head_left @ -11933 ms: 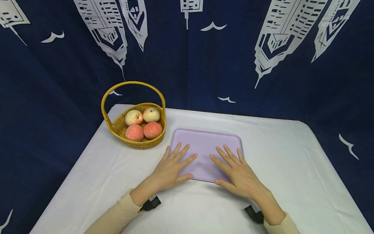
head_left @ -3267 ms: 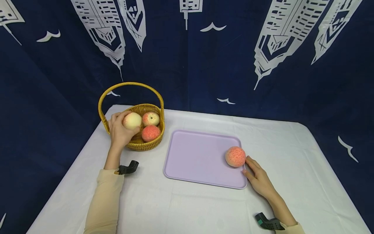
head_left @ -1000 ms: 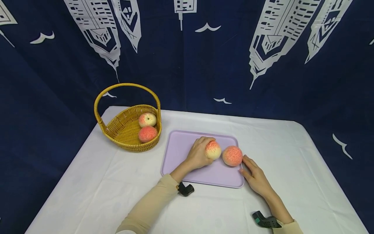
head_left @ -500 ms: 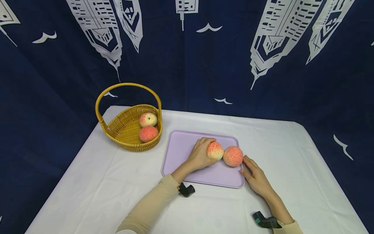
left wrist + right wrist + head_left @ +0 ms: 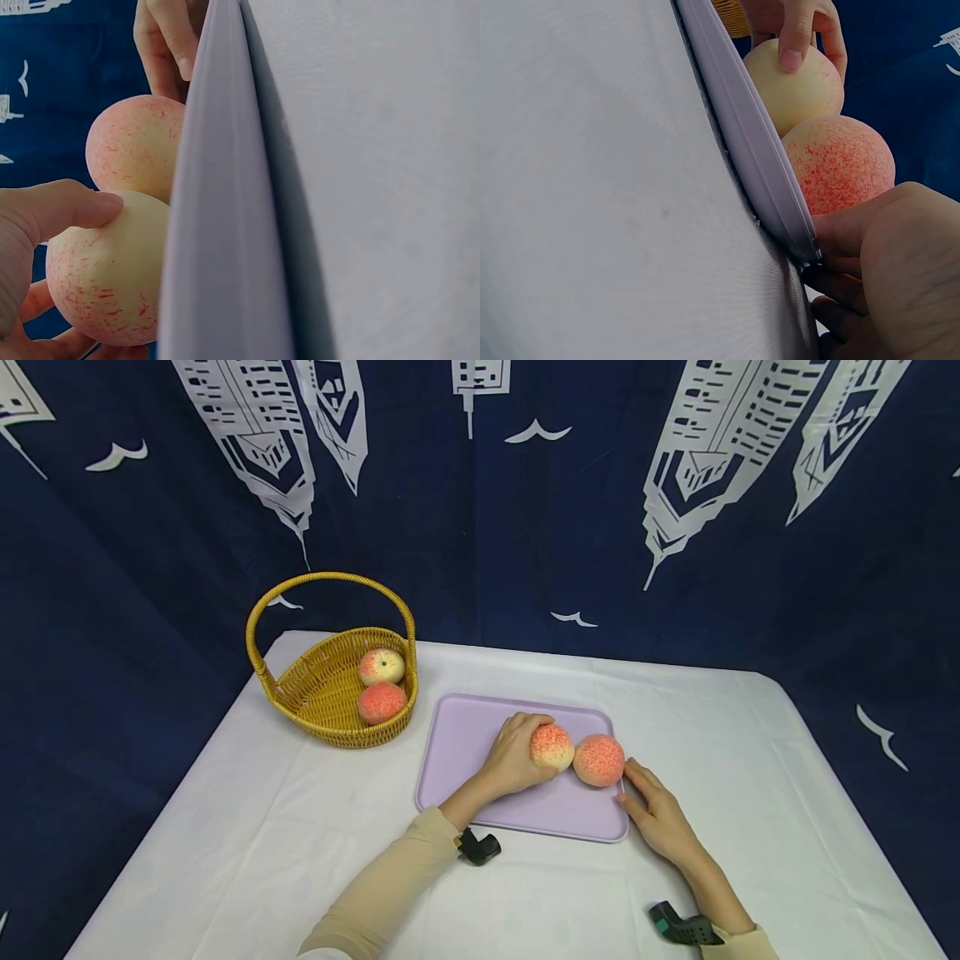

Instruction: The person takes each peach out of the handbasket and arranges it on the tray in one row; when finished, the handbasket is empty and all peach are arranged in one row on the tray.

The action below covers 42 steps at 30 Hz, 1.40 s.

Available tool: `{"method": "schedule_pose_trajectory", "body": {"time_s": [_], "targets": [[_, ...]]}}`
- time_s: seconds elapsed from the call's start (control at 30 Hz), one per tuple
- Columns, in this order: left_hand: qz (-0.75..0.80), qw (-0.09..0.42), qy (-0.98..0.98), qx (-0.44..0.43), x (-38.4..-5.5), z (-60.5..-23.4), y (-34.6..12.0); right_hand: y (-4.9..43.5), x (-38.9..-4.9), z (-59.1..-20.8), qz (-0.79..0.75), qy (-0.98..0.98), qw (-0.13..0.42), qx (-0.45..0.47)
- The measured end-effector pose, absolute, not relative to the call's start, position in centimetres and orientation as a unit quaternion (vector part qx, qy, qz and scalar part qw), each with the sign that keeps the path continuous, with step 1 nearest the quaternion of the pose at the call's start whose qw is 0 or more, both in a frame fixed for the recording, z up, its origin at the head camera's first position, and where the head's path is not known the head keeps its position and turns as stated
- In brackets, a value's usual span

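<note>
A cream-and-red peach (image 5: pixel 553 747) is gripped by my left hand (image 5: pixel 510 757) low over the lavender tray (image 5: pixel 465 735). In the left wrist view the thumb lies across this pale peach (image 5: pixel 112 262), with fingers on its far side. It touches a redder peach (image 5: pixel 598 760) at the tray's right end. My right hand (image 5: pixel 660 818) rests at the tray's right rim beside the redder peach, its fingers loosely extended. In the right wrist view its thumb is at the tray rim (image 5: pixel 761 142), close to the redder peach (image 5: pixel 844 165); whether they touch is unclear.
A yellow wicker basket (image 5: pixel 303 693) with a tall handle stands at the back left. Inside it, on the right, sit a cream-red peach (image 5: pixel 381 667) and a red peach (image 5: pixel 382 703). White cloth (image 5: pixel 247 827) covers the table; a navy patterned curtain (image 5: pixel 420 527) hangs behind.
My left hand has carried a peach from the basket to the tray, then shifted it slightly right against the redder one, which came earlier from the basket. The right hand has stayed at the rim lately.
</note>
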<state>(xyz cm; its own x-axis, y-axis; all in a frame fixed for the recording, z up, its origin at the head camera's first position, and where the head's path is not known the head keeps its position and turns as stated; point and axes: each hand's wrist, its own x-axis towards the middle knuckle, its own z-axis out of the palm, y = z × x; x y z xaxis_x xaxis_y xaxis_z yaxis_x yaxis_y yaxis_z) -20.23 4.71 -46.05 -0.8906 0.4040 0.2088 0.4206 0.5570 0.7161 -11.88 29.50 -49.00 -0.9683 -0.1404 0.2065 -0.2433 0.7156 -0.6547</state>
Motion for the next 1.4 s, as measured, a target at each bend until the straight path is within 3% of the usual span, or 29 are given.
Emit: {"method": "schedule_pose_trajectory", "body": {"time_s": [0.6,0.8,1.13,1.4], "targets": [[-0.409,-0.017,-0.883,-0.229,-19.9,-46.1,4.6,29.6,-11.9,-49.3,0.365,-0.92,0.083,0.115],[-0.436,0.01,-0.87,-0.23,-20.1,-44.4,3.0,29.6,-12.0,-49.3,0.363,-0.921,0.084,0.117],[-0.468,0.144,-0.851,-0.188,-21.0,-40.5,-5.5,29.5,-12.0,-49.2,0.364,-0.921,0.083,0.115],[-0.504,0.144,-0.848,-0.077,-22.5,-39.5,-14.8,29.6,-12.1,-49.2,0.364,-0.92,0.089,0.119]]}}
